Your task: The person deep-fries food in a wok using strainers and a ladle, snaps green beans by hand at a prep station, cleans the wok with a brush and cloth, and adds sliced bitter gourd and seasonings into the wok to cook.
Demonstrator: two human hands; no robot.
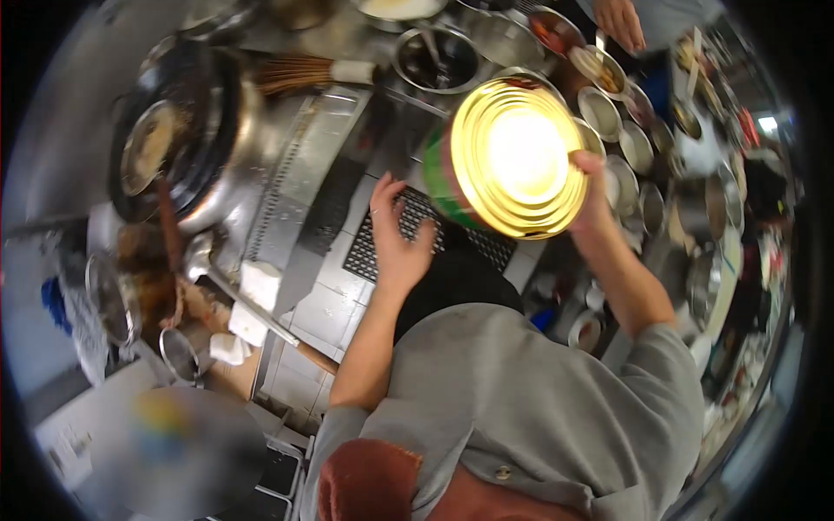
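Note:
A large tin can (467, 148) with a shiny gold end and a partly green side is held up in front of my body. My right hand (591, 193) grips it at its right rim, with the thumb over the edge of the gold end. To the left of the can, apart from it, my left hand (401, 239) is empty, its fingers spread and slightly curled. Glare washes out the middle of the can's end, and its label cannot be read.
A wok (221, 139) sits on the steel range at left. Nearby are a bamboo brush (300, 75) and a ladle (252, 304) with a wooden handle. Several metal bowls (637, 148) crowd the right counter. Another person's hand (618, 24) reaches in at upper right.

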